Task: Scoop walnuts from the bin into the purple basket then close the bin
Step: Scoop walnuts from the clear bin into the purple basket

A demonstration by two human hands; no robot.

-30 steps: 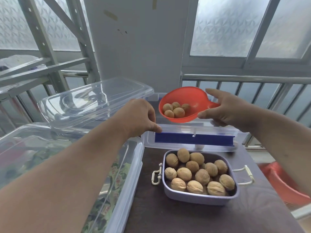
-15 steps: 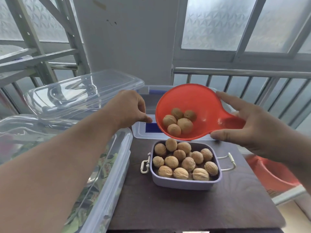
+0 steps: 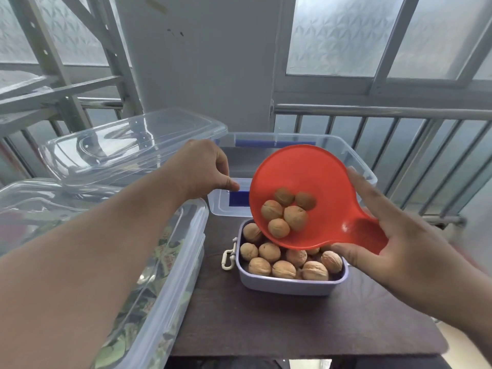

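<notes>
My right hand [image 3: 399, 251] grips the handle of a red scoop [image 3: 314, 179]. The scoop is tilted down over the purple basket [image 3: 287, 287] and carries several walnuts [image 3: 287, 211] near its lower rim. More walnuts [image 3: 282, 267] fill the basket, which stands on the dark table. Behind it is the clear bin [image 3: 356, 166] with blue latches, standing uncovered. Its clear lid [image 3: 127, 147] is raised to the left, and my left hand [image 3: 202, 169] holds the lid by its edge, fingers curled, next to the bin's front left corner.
A large clear storage box [image 3: 159, 275] with patterned contents lies along the table's left side under my left arm. The dark table [image 3: 266, 328] ends close in front. A metal railing [image 3: 399, 113] and a wall stand behind the bin, and a metal rack [image 3: 66, 83] at the left.
My right hand has brought the scoop from above the bin down over the basket and tilted it further; the walnuts have slid toward its lower rim. My left hand stays on the lid.
</notes>
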